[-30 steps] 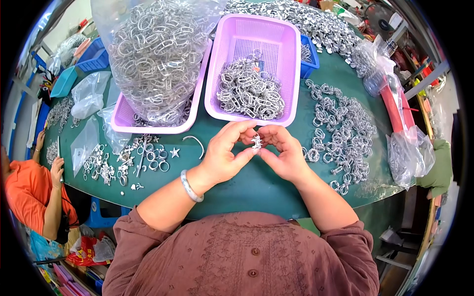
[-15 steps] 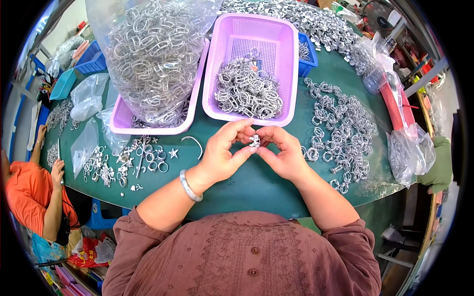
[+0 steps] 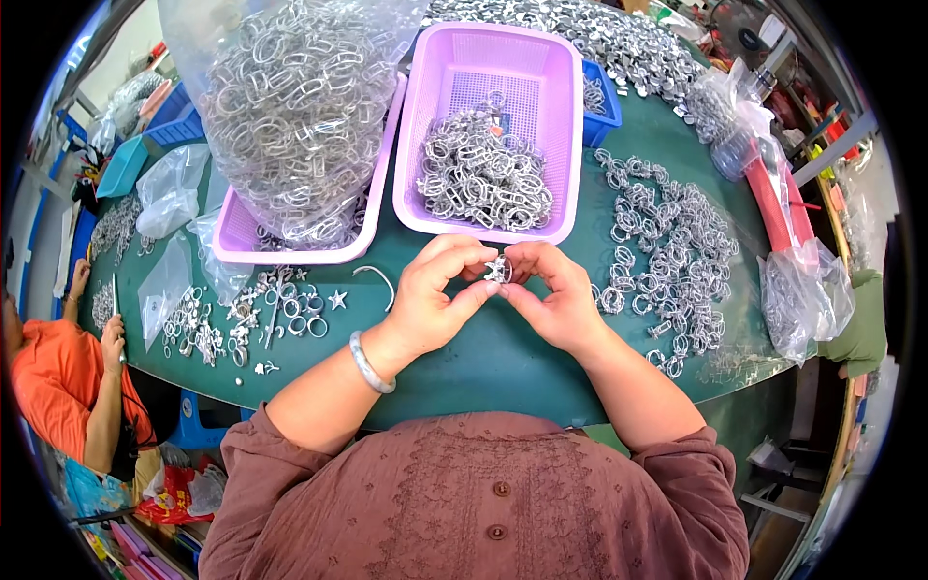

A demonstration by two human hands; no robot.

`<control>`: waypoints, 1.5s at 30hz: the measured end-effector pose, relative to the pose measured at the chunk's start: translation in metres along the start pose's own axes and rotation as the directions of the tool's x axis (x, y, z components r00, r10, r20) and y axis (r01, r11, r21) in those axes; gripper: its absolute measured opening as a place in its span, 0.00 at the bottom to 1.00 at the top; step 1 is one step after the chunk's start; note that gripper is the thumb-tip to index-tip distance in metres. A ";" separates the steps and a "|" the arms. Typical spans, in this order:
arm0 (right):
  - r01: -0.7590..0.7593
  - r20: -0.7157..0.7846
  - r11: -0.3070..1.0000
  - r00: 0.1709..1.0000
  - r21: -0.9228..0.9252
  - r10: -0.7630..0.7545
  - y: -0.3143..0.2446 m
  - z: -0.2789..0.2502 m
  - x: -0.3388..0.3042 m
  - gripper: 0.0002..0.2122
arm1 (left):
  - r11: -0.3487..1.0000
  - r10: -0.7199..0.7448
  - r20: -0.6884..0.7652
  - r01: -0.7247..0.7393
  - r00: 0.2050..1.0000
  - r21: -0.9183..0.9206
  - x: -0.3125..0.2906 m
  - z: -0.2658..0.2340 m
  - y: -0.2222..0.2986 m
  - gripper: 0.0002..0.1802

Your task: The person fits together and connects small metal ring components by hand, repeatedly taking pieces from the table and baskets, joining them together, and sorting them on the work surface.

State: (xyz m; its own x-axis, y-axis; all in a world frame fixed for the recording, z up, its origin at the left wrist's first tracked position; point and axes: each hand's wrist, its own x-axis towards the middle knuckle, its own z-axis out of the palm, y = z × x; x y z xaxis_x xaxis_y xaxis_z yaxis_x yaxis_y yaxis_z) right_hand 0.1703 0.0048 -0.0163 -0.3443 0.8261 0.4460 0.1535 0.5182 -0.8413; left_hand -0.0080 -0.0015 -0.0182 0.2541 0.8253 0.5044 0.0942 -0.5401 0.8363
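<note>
Head view shows the left hand (image 3: 435, 298) and the right hand (image 3: 551, 296) both clamped, thumb against fingers, on one small silvery metal piece (image 3: 499, 269), located above the green table (image 3: 464, 377) just on the near side of the lilac basket (image 3: 563, 126) holding metal links (image 3: 483, 179). Silvery rings (image 3: 677, 261) lie spread to the right of the hands; to their left lie a curved strip (image 3: 389, 287) and a star-shaped piece (image 3: 337, 300).
</note>
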 end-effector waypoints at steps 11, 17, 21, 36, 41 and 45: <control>-0.003 -0.033 1.000 0.999 -0.015 0.003 -0.001 -0.004 -0.002 0.18 | 0.995 -0.062 -0.008 0.061 0.998 -0.077 0.001 0.003 -0.001 0.17; -0.001 -0.053 1.000 0.999 -0.001 0.001 -0.001 -0.005 -0.004 0.20 | 0.992 -0.095 0.049 0.099 0.994 -0.084 0.000 0.001 -0.001 0.18; 0.035 -0.064 0.998 0.997 -0.057 -0.039 -0.002 -0.004 -0.004 0.20 | 0.987 -0.108 0.051 0.113 0.993 -0.118 0.000 0.002 0.000 0.19; 0.064 -0.108 0.996 0.992 -0.061 -0.070 -0.005 -0.006 -0.001 0.20 | 0.975 -0.125 0.036 0.129 0.992 -0.179 0.004 0.002 0.003 0.18; 0.048 -0.089 0.996 0.995 -0.078 -0.055 -0.008 -0.008 -0.002 0.19 | 0.959 -0.166 0.044 0.171 0.985 -0.224 0.003 0.003 0.003 0.17; 0.070 -0.090 0.990 0.993 -0.123 -0.082 -0.009 -0.009 0.001 0.15 | 0.959 -0.174 0.058 0.183 0.983 -0.218 0.005 0.002 0.002 0.17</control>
State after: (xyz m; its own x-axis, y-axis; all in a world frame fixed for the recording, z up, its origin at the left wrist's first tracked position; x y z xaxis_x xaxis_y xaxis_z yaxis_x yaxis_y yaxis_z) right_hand 0.1769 0.0027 -0.0052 -0.2712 0.7976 0.5388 0.2413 0.5982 -0.7642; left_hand -0.0044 0.0010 -0.0147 0.2894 0.8956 0.3378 -0.0735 -0.3311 0.9407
